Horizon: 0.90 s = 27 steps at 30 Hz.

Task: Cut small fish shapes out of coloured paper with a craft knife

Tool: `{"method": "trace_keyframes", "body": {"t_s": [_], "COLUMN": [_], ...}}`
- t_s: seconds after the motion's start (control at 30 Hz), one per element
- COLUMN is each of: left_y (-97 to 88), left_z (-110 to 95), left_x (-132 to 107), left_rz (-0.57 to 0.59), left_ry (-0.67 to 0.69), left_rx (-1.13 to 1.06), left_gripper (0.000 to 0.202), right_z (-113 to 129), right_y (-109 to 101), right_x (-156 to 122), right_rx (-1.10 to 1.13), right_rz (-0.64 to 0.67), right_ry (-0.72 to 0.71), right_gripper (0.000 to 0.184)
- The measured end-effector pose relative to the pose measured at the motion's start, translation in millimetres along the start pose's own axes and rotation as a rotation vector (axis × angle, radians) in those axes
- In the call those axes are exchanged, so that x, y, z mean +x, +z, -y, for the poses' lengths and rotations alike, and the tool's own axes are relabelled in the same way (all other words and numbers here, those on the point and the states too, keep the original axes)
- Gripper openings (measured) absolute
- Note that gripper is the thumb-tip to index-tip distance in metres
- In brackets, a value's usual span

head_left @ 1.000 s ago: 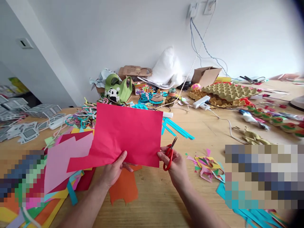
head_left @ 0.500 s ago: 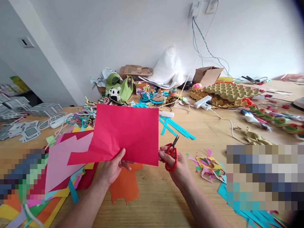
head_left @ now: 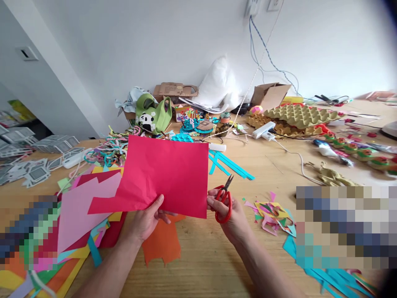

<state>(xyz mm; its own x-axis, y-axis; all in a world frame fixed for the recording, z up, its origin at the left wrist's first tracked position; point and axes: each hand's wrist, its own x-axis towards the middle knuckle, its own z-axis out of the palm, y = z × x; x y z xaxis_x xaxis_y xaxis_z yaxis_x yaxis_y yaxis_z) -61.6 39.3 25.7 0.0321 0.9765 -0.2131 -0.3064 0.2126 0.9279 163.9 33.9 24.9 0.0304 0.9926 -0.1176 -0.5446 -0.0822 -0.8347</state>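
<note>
A sheet of red paper (head_left: pixel 169 174) with an irregularly cut left side is held up above the table. My left hand (head_left: pixel 150 217) grips its lower edge, thumb in front and fingers behind. Red-handled scissors (head_left: pixel 226 203) are in my right hand (head_left: pixel 229 215), their dark blades pointing up and away, looking nearly closed. The fingertips of that hand are at the sheet's right edge; whether they pinch it is hard to tell. Below the sheet, a piece of orange paper (head_left: pixel 161 244) lies on the table, partly covered.
Coloured paper sheets (head_left: pixel 79 211) are piled at the left. Paper scraps (head_left: pixel 271 215) and blue strips (head_left: pixel 335 277) lie to the right, more blue strips (head_left: pixel 232 164) beyond the sheet. Further back stand a green panda bag (head_left: pixel 153 116), egg trays (head_left: pixel 304 114) and a white power strip (head_left: pixel 263 130).
The view has shifted slightly, so the background sits a little differently. Both hands keep their hold, and the red sheet and scissors stay almost in place.
</note>
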Motion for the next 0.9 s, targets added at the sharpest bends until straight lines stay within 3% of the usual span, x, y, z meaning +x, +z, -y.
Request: {"method": "trace_keyframes", "body": {"t_s": [0.6, 0.9], "left_y": [1.0, -2.1], "left_z": [-1.5, 1.1], "left_x": [-0.4, -0.6], "left_rz": [0.015, 0.03], "left_ry": [-0.011, -0.088], "left_rx": [0.007, -0.096], "left_gripper": [0.039, 0.028], "right_z": [2.4, 1.1], "right_y": [0.8, 1.9], "right_x": [-1.8, -6.1], "right_rx": [-0.052, -0.196], "right_rz": [-0.024, 0.072], "right_ry": [-0.016, -0.135], "right_gripper": [0.029, 0.021]}}
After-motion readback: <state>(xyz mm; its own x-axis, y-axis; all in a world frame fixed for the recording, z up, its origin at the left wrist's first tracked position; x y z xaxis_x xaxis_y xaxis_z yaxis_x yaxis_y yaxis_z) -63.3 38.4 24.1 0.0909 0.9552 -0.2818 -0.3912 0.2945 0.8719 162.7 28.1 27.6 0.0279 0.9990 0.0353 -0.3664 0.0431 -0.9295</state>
